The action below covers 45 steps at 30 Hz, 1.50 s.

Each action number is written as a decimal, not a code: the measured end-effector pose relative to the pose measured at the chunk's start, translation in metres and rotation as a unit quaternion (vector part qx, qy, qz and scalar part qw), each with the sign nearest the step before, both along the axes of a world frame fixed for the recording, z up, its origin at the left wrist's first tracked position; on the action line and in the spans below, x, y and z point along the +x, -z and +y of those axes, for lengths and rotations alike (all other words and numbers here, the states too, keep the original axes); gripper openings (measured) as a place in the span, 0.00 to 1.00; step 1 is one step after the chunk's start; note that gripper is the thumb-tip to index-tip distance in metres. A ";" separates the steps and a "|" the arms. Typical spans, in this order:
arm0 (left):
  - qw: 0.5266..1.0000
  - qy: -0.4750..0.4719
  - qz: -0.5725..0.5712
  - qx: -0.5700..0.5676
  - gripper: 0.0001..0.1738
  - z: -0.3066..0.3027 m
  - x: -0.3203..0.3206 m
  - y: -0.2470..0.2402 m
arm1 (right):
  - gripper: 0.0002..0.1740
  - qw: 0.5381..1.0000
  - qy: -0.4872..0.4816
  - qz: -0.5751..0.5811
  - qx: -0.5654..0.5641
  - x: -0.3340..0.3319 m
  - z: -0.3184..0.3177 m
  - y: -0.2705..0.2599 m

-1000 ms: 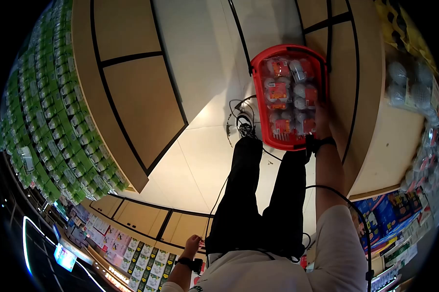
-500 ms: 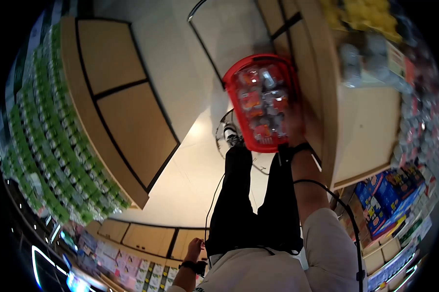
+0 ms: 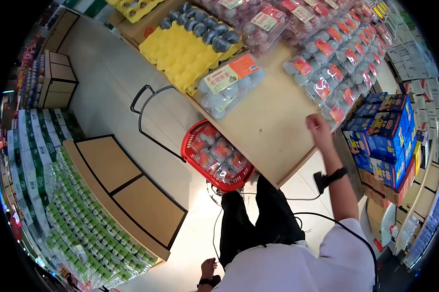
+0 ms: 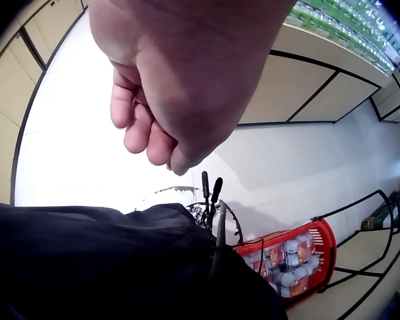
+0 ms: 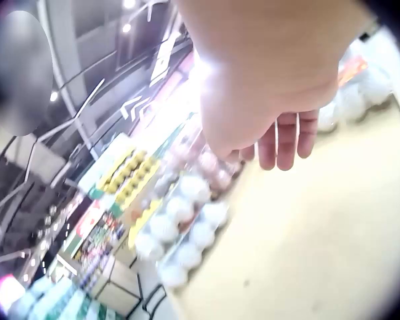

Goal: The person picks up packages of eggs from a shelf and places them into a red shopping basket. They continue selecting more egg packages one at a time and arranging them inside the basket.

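My right hand (image 3: 320,131) hangs over the right end of the wooden display table (image 3: 273,102), beside rows of clear egg packs (image 3: 321,87), holding nothing. From the right wrist its fingers (image 5: 286,141) hang down loosely above the bare wood. My left hand (image 3: 208,268) is low by my left leg; in the left wrist view the same hand (image 4: 180,87) is empty, its fingers loosely curled. The red basket (image 3: 186,146), filled with egg packs (image 3: 221,149), stands on the floor against the table's edge, untouched. One egg carton (image 3: 229,85) lies alone at the table's near left.
Yellow egg trays (image 3: 178,56) sit at the table's left end, some with dark eggs. Blue boxes (image 3: 385,138) are stacked at the right. Green packs (image 3: 88,219) cover a wooden stand (image 3: 146,204) at the left. The basket's black pull handle (image 3: 139,114) leans out over the floor.
My right hand has left the basket and moved up and right over the table. The head view has swung toward the tabletop, with the basket now lower and further left.
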<state>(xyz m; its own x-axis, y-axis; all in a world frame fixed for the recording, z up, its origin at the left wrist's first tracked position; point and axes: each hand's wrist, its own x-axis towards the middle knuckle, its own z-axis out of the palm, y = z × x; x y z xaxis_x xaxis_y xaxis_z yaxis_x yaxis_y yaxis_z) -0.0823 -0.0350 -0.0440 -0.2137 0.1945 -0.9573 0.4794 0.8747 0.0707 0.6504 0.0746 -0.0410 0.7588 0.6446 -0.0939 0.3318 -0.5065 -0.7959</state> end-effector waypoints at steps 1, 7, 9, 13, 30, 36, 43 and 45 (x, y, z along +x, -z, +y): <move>1.000 0.017 0.006 0.008 0.17 -0.002 0.010 -0.002 | 0.11 0.988 0.076 0.133 0.023 0.031 0.003 -0.012; 0.985 0.171 0.014 0.023 0.17 -0.014 0.088 -0.046 | 0.37 0.899 0.251 0.322 0.158 0.186 0.072 -0.013; 0.947 0.314 0.032 0.055 0.23 -0.027 0.092 -0.050 | 0.43 0.908 0.248 0.327 0.090 0.210 0.094 -0.011; 0.818 0.542 0.016 0.195 0.16 -0.077 0.061 -0.047 | 0.41 0.989 0.045 0.142 0.019 0.272 0.096 0.043; 0.998 -0.051 0.028 0.001 0.18 -0.092 0.081 -0.033 | 0.21 0.987 0.046 0.138 0.068 0.056 0.040 -0.062; 0.999 -0.005 -0.010 0.032 0.13 -0.041 0.034 -0.018 | 0.18 0.966 -0.147 0.208 -0.040 -0.163 0.035 -0.047; 0.994 -0.109 -0.002 0.005 0.11 -0.013 -0.046 -0.002 | 0.23 0.890 -0.157 0.419 -0.083 -0.320 0.056 0.137; 0.996 -0.089 -0.005 0.004 0.11 -0.011 -0.059 -0.002 | 0.22 0.877 -0.136 0.455 -0.071 -0.332 0.047 0.233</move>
<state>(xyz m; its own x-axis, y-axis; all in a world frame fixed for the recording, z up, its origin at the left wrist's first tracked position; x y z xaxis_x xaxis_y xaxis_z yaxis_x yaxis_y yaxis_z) -0.1412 -0.0457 -0.0422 -0.2358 0.1624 -0.9581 0.3166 0.9450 0.0823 0.3187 0.1213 -0.2738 0.1490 0.7232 -0.6744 -0.2840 -0.6220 -0.7297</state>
